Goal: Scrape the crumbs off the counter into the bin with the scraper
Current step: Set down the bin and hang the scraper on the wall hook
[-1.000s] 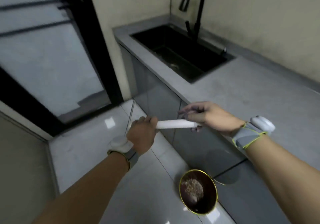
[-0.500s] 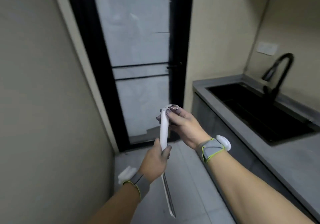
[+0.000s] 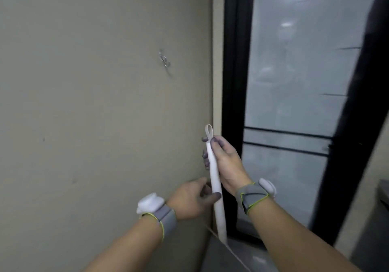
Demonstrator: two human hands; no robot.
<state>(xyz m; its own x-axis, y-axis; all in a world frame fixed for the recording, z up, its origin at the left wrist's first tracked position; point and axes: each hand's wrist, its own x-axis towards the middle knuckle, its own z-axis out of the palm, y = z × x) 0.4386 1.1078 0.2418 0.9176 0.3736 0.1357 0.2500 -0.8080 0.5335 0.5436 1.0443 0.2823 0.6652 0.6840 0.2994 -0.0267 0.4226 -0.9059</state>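
Closest to the camera are both forearms coming up from the bottom edge, each with a grey wristband (image 3: 167, 219) edged in yellow-green and a white puck-shaped thing strapped on top.

Just past those, the scraper (image 3: 215, 179) is held nearly upright between the two hands, white handle up, with its little hanging loop (image 3: 209, 131) sticking out above the fingers. The blade end runs down toward the floor and is hard to make out.

The right hand (image 3: 226, 164) has its grip clamped round the upper part of the handle, thumb and fingertips pinching right below the loop. The fingertips look dark and smudged.

The left hand (image 3: 190, 198) is lower down, just left of the handle. Its thumb lies across the handle and touches it, the other fingers are loosely curled beside it. That grip isn't really clamped on; looks more like it's just steadying the thing.

Behind the hands there's a plain beige wall (image 3: 84, 103) with a small metal hook (image 3: 165, 60) up high, well above the loop.

To the right is a black-framed door (image 3: 231, 82) with frosted glass. A sliver of the grey bench (image 3: 384, 189) shows at the far right edge.
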